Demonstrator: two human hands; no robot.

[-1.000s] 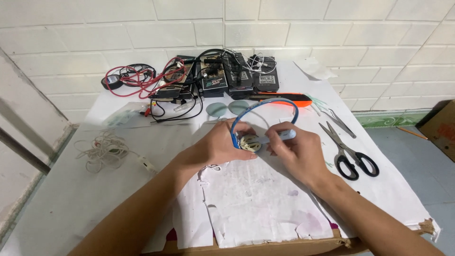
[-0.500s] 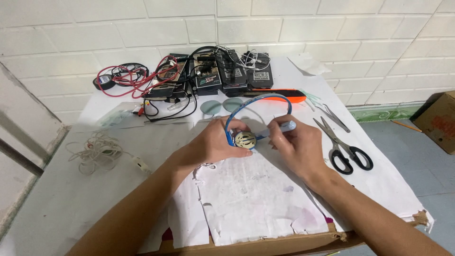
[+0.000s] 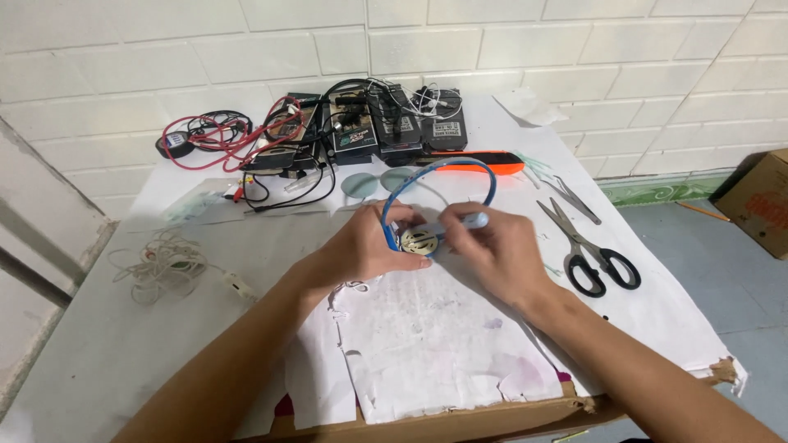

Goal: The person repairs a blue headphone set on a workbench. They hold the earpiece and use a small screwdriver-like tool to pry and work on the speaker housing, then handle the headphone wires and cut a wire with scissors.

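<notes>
1. Head view: the left hand (image 3: 365,250) holds a round earpiece (image 3: 419,240) of a blue headset (image 3: 439,176). Its fingers are closed around the earpiece, with the thumb lying under it.
2. The right hand (image 3: 501,254) is just beside the left one. Its fingers are closed on the grey part of the headset near the earpiece; what exactly they pinch is hidden.
3. The headset is in the middle of the bench (image 3: 98,361), and its blue band makes an arch behind the hands. It cannot be told if the band touches the bench.
4. Under the hands lies torn white paper (image 3: 435,353), which covers the front part of the bench.
5. To the right of the right hand lie black scissors (image 3: 587,246), with blades pointing away from the person. Near them, farther back, lie tweezers (image 3: 574,197).
6. Behind the band lies an orange tool (image 3: 492,161) and two round grey discs (image 3: 377,182), side by side.
7. Against the brick wall (image 3: 492,49) stand several dark electronic boxes (image 3: 386,127) with black wires on them.
8. Left of the boxes is a tangle of red and black cables (image 3: 222,135).
9. A white cord (image 3: 160,262) lies in loose coil at the left side of the bench, well apart from the hands.
10. A cardboard box (image 3: 759,201) stands on the floor at the right.
</notes>
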